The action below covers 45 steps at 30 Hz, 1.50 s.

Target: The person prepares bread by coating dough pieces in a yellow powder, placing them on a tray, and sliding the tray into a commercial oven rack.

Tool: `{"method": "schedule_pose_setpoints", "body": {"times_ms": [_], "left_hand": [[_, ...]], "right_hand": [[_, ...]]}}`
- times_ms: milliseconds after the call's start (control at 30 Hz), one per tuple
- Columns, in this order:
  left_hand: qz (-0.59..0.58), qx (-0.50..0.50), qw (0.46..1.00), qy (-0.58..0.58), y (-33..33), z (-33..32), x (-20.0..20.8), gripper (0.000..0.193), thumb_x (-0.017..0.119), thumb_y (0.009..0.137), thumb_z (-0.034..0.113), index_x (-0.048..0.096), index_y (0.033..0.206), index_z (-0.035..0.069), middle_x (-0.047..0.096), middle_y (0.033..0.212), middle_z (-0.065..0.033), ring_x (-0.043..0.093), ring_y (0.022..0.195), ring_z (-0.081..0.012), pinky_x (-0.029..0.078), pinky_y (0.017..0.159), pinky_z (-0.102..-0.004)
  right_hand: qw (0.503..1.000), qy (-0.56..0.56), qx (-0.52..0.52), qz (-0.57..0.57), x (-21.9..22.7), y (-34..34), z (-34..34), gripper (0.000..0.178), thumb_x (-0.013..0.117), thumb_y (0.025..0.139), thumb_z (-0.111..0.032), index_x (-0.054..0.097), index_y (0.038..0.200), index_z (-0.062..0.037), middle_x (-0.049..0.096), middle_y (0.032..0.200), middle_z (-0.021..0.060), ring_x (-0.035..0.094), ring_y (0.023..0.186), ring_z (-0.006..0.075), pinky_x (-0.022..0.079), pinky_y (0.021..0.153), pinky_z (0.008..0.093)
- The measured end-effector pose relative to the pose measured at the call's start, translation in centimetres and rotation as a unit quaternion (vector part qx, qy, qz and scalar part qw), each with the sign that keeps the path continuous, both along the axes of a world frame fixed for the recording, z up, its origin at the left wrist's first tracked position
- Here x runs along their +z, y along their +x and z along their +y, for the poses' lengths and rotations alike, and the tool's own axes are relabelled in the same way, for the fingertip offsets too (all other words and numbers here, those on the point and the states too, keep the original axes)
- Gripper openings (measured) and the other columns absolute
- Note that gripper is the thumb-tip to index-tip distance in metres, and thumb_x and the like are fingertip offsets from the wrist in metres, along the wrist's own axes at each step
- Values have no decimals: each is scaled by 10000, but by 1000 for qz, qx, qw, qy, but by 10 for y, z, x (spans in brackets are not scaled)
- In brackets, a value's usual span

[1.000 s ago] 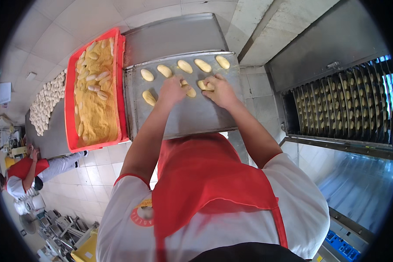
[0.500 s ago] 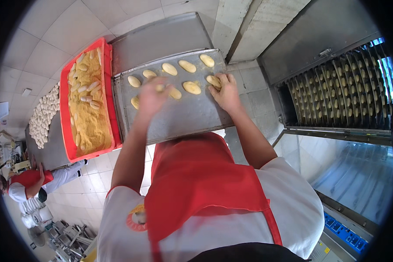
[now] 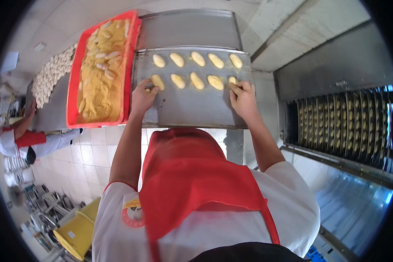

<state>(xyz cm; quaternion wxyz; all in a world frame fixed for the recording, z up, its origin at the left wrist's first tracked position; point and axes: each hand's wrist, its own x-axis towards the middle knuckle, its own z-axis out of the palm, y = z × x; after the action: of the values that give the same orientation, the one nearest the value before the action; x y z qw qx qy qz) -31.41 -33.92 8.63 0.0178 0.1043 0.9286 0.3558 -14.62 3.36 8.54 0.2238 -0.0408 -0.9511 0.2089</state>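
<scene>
Reaching over a metal baking tray [image 3: 192,109], the person is putting both hands down on it in the head view. The left hand [image 3: 143,97] is pinching a small yellow dough piece [image 3: 157,81] at the left end of the near row, with its fingers closed on it. The right hand [image 3: 243,98] is pressing its fingers together on another dough piece [image 3: 232,81] at the right end of that row. More pieces are lying in two rows across the tray. A red crate [image 3: 101,72] full of yellow crumbs is sitting just beside the tray on the left. Another person in a red apron [image 3: 19,139] is working far off on the left.
</scene>
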Motion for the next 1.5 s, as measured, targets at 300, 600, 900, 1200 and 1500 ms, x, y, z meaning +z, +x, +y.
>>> {"method": "schedule_pose_setpoints", "body": {"times_ms": [300,600,900,1200,1500], "left_hand": [[-351,83,445,820,-33,-132,53,405,544,1066,135,484,1406,-77,612,1184,-166,638,827,-158,609,684,-255],[-92,229,789,562,-59,-345,90,361,600,1027,54,555,1369,-56,635,1296,-227,691,1067,-252,619,898,-327],[-137,-179,937,-267,-140,-433,-33,381,852,811,398,809,1067,119,760,962,-245,739,960,-376,584,825,-443],[-91,47,909,405,-190,-325,16,596,665,1002,243,462,1499,-16,594,1430,-199,592,1300,-294,464,1070,-370],[-214,187,934,219,-251,-369,-15,721,674,997,422,477,1491,-65,616,1413,-207,592,1325,-305,510,1034,-390]], "right_hand": [[991,-94,58,-75,22,-79,-105,224,669,949,-139,774,1134,-72,723,1116,174,704,1001,386,569,898,469],[984,35,37,-170,50,-111,-166,222,702,929,-174,790,1097,-58,740,1145,171,723,1015,375,580,905,431],[830,-30,189,-524,44,-220,-492,497,764,906,-358,712,1211,31,726,1215,231,707,1079,375,541,988,448],[644,-761,-2,-77,37,-311,-514,664,691,994,-176,386,1569,-45,548,1484,139,554,1314,256,480,1072,428],[645,-726,-214,-103,-30,-277,-461,391,713,993,-286,640,1322,-86,667,1174,26,637,1107,174,524,923,331]]}}
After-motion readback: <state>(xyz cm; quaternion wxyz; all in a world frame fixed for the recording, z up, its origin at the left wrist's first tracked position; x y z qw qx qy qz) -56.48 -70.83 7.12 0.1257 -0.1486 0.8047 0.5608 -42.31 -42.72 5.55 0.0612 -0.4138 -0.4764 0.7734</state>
